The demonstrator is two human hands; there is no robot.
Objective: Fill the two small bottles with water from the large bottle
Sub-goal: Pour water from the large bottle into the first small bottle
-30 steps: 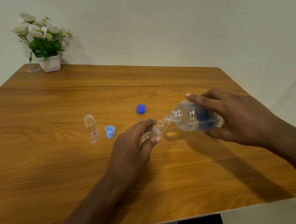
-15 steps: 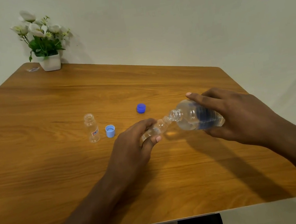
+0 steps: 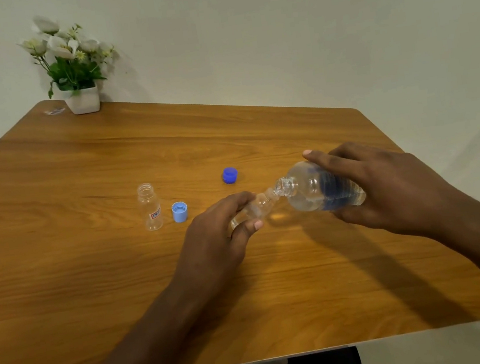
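2 hands full: left hand (image 3: 216, 241) grips 1 small bottle (image 3: 259, 206), right hand (image 3: 386, 187) tips the large bottle (image 3: 310, 191). Probably thin, slick plastic; I'd hold mid-body.

A white pot of flowers (image 3: 82, 100) stands at the wooden table's (image 3: 94, 292) far-left corner.

Left hand (image 3: 219, 239) and right hand (image 3: 386, 190) bare — forearms bare too.
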